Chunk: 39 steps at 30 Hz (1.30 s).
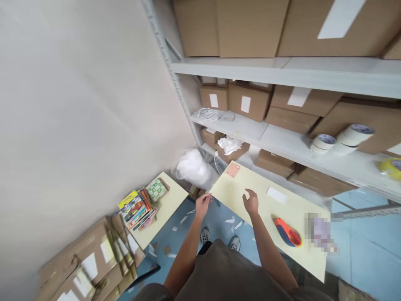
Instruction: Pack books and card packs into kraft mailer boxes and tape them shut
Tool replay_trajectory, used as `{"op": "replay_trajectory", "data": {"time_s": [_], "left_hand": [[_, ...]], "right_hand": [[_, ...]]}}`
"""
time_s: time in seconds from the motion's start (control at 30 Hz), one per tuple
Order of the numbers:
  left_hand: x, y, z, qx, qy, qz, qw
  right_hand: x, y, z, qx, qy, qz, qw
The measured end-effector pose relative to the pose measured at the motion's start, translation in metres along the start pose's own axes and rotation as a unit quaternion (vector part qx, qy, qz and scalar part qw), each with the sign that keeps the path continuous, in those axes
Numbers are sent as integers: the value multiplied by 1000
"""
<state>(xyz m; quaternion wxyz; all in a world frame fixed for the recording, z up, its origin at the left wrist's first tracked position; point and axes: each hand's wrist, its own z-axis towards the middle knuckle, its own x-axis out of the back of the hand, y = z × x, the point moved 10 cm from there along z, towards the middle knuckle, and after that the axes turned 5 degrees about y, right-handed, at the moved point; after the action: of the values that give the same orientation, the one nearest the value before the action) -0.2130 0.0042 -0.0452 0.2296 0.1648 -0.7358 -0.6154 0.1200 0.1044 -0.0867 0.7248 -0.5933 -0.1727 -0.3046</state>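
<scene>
My left hand (203, 204) is held over the floor by the left corner of the pale yellow table (300, 200), its fingers bent near one another; whether anything is between them is too small to tell. Over that table hangs my right hand (251, 202), thumb and fingers apart and holding nothing. A pink card (232, 169) lies at the table's far left corner. To the right of my right hand are a white slip of paper (276, 195) and an orange and blue tape dispenser (286, 232).
A smaller table (173, 194) on the left bears a stack of books (136, 209) and a green-and-white item (157, 189). Flattened cardboard (90, 263) leans at lower left. Shelves (232, 125) with boxes and tape rolls (323, 143) stand ahead. A white bag (194, 167) sits by the wall.
</scene>
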Motion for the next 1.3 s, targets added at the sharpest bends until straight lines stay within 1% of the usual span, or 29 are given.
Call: {"op": "replay_trajectory", "data": {"time_s": [0.1, 0.2, 0.3, 0.37, 0.47, 0.67, 0.87, 0.97, 1.07, 1.17, 1.3], "left_hand": [[41, -3, -3, 0, 49, 13, 999], [76, -7, -4, -1, 90, 16, 996], [111, -19, -5, 11, 114, -18, 993], [139, -27, -5, 22, 125, -48, 991], [186, -38, -7, 32, 142, -79, 986], [288, -58, -18, 37, 197, -107, 974], [387, -76, -32, 16, 236, -133, 962], [435, -84, -46, 22, 277, -126, 952], [474, -90, -67, 35, 323, -119, 938], [502, -92, -95, 36, 378, -111, 918], [532, -100, -142, 52, 457, -78, 885]], "right_hand": [[-32, -50, 0, 58, -32, 15, 998], [-62, -93, -5, 106, -67, 19, 992], [-89, -132, -17, 142, -94, 22, 985], [-108, -157, -29, 159, -106, 23, 981], [-136, -194, -54, 181, -118, 26, 976], [-197, -269, -115, 234, -148, 25, 961], [-259, -336, -175, 263, -192, 30, 945], [-285, -368, -205, 281, -219, 43, 934], [-308, -399, -233, 310, -251, 60, 915], [-332, -427, -256, 339, -287, 75, 893], [-372, -459, -291, 366, -347, 100, 858]]}}
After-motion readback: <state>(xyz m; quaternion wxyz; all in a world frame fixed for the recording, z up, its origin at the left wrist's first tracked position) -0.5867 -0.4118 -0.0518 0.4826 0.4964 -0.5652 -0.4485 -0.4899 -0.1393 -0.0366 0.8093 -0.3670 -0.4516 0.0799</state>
